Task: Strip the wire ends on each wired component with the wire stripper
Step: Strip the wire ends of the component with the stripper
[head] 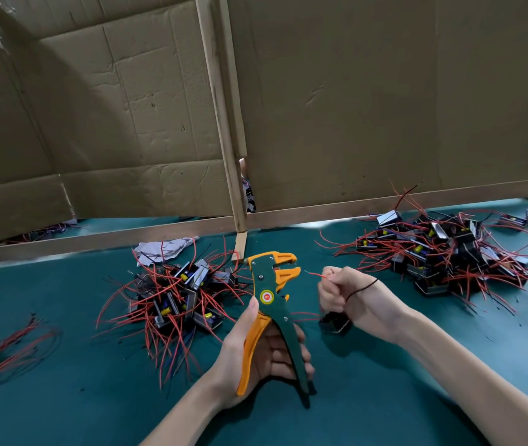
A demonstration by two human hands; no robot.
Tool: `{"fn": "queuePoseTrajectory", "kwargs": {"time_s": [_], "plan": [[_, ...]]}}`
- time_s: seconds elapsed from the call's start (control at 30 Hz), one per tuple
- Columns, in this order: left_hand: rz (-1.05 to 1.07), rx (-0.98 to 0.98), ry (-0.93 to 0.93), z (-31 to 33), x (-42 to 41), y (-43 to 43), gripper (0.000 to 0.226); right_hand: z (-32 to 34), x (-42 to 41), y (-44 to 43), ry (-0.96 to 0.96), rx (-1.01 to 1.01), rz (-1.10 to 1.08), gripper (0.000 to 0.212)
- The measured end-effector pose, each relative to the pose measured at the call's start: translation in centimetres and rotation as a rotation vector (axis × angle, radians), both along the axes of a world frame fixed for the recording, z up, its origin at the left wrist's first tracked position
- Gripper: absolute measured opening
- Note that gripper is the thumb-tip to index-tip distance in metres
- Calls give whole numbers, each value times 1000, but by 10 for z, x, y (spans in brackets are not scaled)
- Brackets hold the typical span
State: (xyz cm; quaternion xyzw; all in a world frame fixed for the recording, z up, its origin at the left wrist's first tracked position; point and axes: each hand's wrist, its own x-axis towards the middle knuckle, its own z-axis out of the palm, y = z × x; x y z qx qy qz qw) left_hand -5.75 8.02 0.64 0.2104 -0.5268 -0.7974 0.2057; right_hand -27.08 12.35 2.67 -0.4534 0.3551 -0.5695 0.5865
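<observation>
My left hand (pixel 256 352) grips the handles of a green and orange wire stripper (pixel 274 304), held upright with its orange jaws apart at the top. My right hand (pixel 349 294) pinches a red wire (pixel 315 274) whose bare tip points left at the jaws, a short gap away. A black wire loops over the back of that hand. The black component (pixel 336 321) that the wires belong to hangs below my right fist, mostly hidden.
A pile of black components with red wires (pixel 175 300) lies left of the stripper, a larger pile (pixel 443 252) at the right. Loose red wires (pixel 5 349) sit at the far left. Crumpled paper (pixel 163 247) lies near the cardboard partition (pixel 353 107) behind the teal table (pixel 79 397).
</observation>
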Motion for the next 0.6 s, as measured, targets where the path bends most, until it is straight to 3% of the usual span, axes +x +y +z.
{"fn": "queuePoseTrajectory", "kwargs": {"time_s": [0.27, 0.6], "plan": [[-147, -5, -30, -4, 1, -2, 89, 5, 4, 1, -198, 106, 1, 30], [-179, -19, -44, -3, 0, -1, 89, 5, 6, 2, -187, 140, -41, 34]]}}
